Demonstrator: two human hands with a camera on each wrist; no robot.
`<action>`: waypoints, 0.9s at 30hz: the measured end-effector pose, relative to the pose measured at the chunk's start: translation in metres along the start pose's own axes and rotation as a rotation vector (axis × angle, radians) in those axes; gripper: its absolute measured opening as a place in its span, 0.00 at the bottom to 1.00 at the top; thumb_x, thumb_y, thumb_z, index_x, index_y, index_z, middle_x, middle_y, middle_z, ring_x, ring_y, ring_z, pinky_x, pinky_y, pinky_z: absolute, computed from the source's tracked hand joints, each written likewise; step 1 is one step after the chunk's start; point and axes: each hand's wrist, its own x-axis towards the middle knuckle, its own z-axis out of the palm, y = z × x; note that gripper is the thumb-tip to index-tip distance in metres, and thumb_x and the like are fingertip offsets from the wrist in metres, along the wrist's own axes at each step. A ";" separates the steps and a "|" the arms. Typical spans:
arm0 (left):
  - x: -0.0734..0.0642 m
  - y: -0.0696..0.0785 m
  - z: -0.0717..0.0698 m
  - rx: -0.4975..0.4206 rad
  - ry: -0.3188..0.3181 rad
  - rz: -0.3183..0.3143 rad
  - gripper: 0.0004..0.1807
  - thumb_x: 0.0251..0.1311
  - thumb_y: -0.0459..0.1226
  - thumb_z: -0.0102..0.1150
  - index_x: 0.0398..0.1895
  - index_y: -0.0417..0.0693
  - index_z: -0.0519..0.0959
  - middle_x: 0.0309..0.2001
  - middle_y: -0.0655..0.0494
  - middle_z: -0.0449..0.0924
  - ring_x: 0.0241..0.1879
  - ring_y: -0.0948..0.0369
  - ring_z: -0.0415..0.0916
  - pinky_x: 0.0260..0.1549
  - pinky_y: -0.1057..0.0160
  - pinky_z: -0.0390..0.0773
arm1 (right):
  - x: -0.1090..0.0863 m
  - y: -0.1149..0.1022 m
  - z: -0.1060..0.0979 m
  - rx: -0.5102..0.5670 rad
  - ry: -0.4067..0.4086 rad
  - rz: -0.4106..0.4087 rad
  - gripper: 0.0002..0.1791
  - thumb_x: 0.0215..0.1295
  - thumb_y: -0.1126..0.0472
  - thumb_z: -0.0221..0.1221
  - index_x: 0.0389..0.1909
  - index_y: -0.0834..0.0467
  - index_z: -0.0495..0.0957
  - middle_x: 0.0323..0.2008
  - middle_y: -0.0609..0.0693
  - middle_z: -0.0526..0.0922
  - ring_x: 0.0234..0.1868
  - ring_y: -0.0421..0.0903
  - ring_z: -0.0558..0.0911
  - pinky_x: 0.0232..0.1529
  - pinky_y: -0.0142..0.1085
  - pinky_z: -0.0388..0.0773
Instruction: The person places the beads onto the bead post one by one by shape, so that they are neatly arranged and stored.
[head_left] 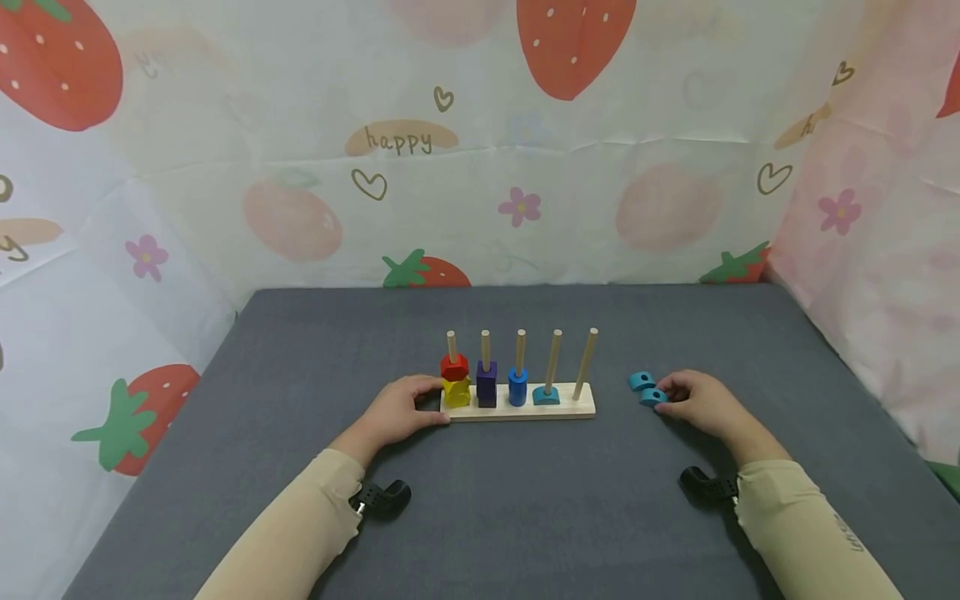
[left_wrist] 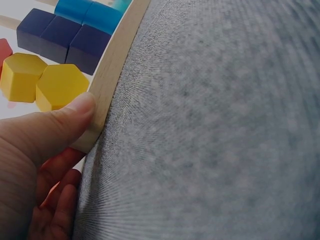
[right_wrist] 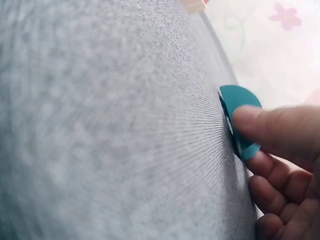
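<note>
A wooden peg board (head_left: 558,412) with a row of upright pegs stands mid-table. My left hand (head_left: 397,408) grips its left end, thumb on the front edge by the yellow hexagonal blocks (left_wrist: 62,86). Red blocks (head_left: 454,367) sit above the yellow on the leftmost peg. Beside them are purple square blocks (head_left: 487,387), blue round blocks (head_left: 517,388) and a teal half-round block (head_left: 546,397); the rightmost peg (head_left: 586,365) is bare. Right of the board, my right hand (head_left: 701,404) pinches another teal half-round block (right_wrist: 242,97), low at the table surface.
One more loose teal half-round block (head_left: 641,381) lies just behind the pinched one. Grey cloth covers the table (head_left: 517,508). A printed fabric curtain (head_left: 570,217) hangs behind and along both sides. Black wrist mounts (head_left: 384,500) jut out below each hand.
</note>
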 end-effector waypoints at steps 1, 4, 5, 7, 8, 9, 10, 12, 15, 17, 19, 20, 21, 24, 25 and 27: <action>0.000 0.000 0.000 -0.002 0.000 0.000 0.32 0.46 0.49 0.68 0.56 0.50 0.75 0.55 0.55 0.73 0.57 0.54 0.67 0.58 0.52 0.65 | 0.000 0.000 0.000 0.010 -0.005 0.006 0.11 0.54 0.59 0.65 0.36 0.61 0.79 0.32 0.52 0.76 0.32 0.44 0.72 0.29 0.34 0.71; 0.000 0.001 0.000 -0.006 0.002 0.001 0.31 0.46 0.49 0.68 0.56 0.50 0.75 0.55 0.54 0.74 0.57 0.55 0.68 0.57 0.52 0.66 | 0.000 -0.001 -0.003 0.038 -0.018 0.027 0.14 0.56 0.56 0.63 0.38 0.61 0.79 0.34 0.52 0.79 0.34 0.44 0.74 0.30 0.35 0.73; 0.000 0.001 0.000 -0.007 0.002 0.002 0.31 0.46 0.49 0.68 0.56 0.50 0.75 0.55 0.54 0.74 0.57 0.55 0.68 0.57 0.52 0.66 | 0.001 -0.002 -0.004 0.043 -0.021 0.035 0.14 0.57 0.54 0.63 0.39 0.60 0.79 0.35 0.52 0.79 0.35 0.43 0.75 0.31 0.35 0.73; 0.000 0.002 0.000 -0.007 0.002 0.007 0.31 0.46 0.49 0.68 0.55 0.49 0.75 0.55 0.54 0.74 0.57 0.55 0.68 0.57 0.52 0.66 | 0.001 -0.005 -0.006 0.059 -0.020 0.053 0.16 0.57 0.52 0.62 0.41 0.59 0.78 0.37 0.52 0.80 0.37 0.44 0.76 0.34 0.35 0.74; 0.000 0.002 0.000 -0.007 0.002 0.009 0.31 0.46 0.49 0.68 0.56 0.49 0.75 0.55 0.54 0.74 0.57 0.55 0.68 0.57 0.52 0.66 | 0.002 -0.007 -0.008 0.059 -0.015 0.050 0.17 0.58 0.51 0.61 0.42 0.59 0.78 0.38 0.52 0.80 0.38 0.44 0.76 0.34 0.35 0.74; 0.000 0.001 -0.001 -0.007 0.001 0.009 0.31 0.46 0.49 0.68 0.56 0.49 0.75 0.55 0.54 0.74 0.57 0.55 0.68 0.57 0.52 0.66 | 0.003 -0.011 -0.010 0.063 -0.008 0.051 0.18 0.58 0.51 0.60 0.43 0.59 0.78 0.39 0.52 0.80 0.38 0.45 0.76 0.35 0.36 0.74; 0.000 0.001 -0.001 -0.007 0.000 0.010 0.31 0.46 0.49 0.68 0.56 0.49 0.75 0.55 0.54 0.74 0.57 0.55 0.68 0.57 0.52 0.66 | 0.003 -0.015 -0.012 0.072 0.002 0.046 0.18 0.59 0.51 0.60 0.44 0.59 0.78 0.39 0.53 0.80 0.39 0.45 0.76 0.36 0.36 0.74; 0.000 0.001 -0.001 -0.008 -0.002 0.012 0.31 0.46 0.50 0.67 0.56 0.49 0.75 0.55 0.54 0.74 0.57 0.54 0.68 0.57 0.51 0.66 | 0.005 -0.025 -0.016 0.089 0.035 0.035 0.19 0.59 0.50 0.59 0.45 0.59 0.77 0.40 0.54 0.79 0.39 0.47 0.76 0.37 0.37 0.74; 0.000 0.001 -0.001 -0.005 -0.003 0.011 0.31 0.46 0.49 0.68 0.56 0.49 0.74 0.55 0.54 0.74 0.57 0.54 0.68 0.57 0.52 0.65 | 0.010 -0.042 -0.023 0.123 0.094 0.011 0.19 0.60 0.49 0.59 0.46 0.58 0.77 0.40 0.54 0.78 0.39 0.48 0.75 0.38 0.39 0.73; 0.000 0.001 -0.001 -0.003 -0.003 0.014 0.32 0.46 0.49 0.67 0.56 0.49 0.74 0.55 0.54 0.74 0.56 0.54 0.68 0.57 0.51 0.65 | 0.013 -0.054 -0.028 0.144 0.128 -0.001 0.19 0.60 0.48 0.58 0.47 0.57 0.76 0.40 0.53 0.77 0.39 0.47 0.74 0.38 0.38 0.73; 0.000 0.001 -0.001 0.001 -0.002 0.014 0.31 0.46 0.49 0.68 0.56 0.49 0.74 0.55 0.54 0.74 0.56 0.54 0.68 0.57 0.52 0.65 | 0.017 -0.066 -0.033 0.162 0.160 -0.019 0.20 0.60 0.48 0.58 0.47 0.57 0.76 0.40 0.53 0.77 0.39 0.46 0.75 0.39 0.38 0.73; 0.000 0.001 -0.001 0.002 -0.001 0.014 0.31 0.47 0.49 0.68 0.56 0.49 0.74 0.55 0.54 0.74 0.56 0.54 0.68 0.57 0.52 0.65 | 0.019 -0.073 -0.035 0.176 0.171 -0.030 0.20 0.60 0.48 0.59 0.47 0.57 0.76 0.40 0.53 0.77 0.38 0.46 0.75 0.39 0.38 0.74; 0.000 0.001 -0.001 0.003 0.001 0.017 0.31 0.47 0.49 0.68 0.56 0.49 0.74 0.55 0.54 0.74 0.56 0.54 0.68 0.57 0.52 0.65 | 0.021 -0.079 -0.037 0.190 0.183 -0.036 0.20 0.59 0.48 0.59 0.47 0.56 0.76 0.40 0.52 0.77 0.38 0.45 0.75 0.39 0.38 0.74; 0.000 0.001 0.000 0.005 0.004 0.024 0.31 0.47 0.48 0.68 0.56 0.49 0.75 0.55 0.54 0.74 0.56 0.54 0.68 0.57 0.52 0.65 | 0.025 -0.096 -0.041 0.244 0.207 -0.062 0.20 0.59 0.48 0.59 0.47 0.55 0.76 0.41 0.49 0.77 0.38 0.43 0.76 0.40 0.37 0.74; 0.000 0.001 0.000 0.005 0.006 0.027 0.31 0.46 0.48 0.68 0.56 0.49 0.75 0.55 0.54 0.74 0.56 0.54 0.68 0.57 0.52 0.65 | 0.027 -0.102 -0.042 0.263 0.208 -0.078 0.20 0.59 0.48 0.59 0.48 0.56 0.76 0.41 0.48 0.77 0.39 0.43 0.76 0.41 0.37 0.74; 0.000 0.001 0.000 0.005 0.008 0.032 0.31 0.47 0.48 0.68 0.56 0.48 0.75 0.55 0.53 0.74 0.56 0.54 0.68 0.57 0.52 0.66 | 0.030 -0.113 -0.042 0.294 0.210 -0.109 0.20 0.59 0.49 0.59 0.48 0.57 0.76 0.40 0.47 0.77 0.39 0.44 0.76 0.41 0.36 0.74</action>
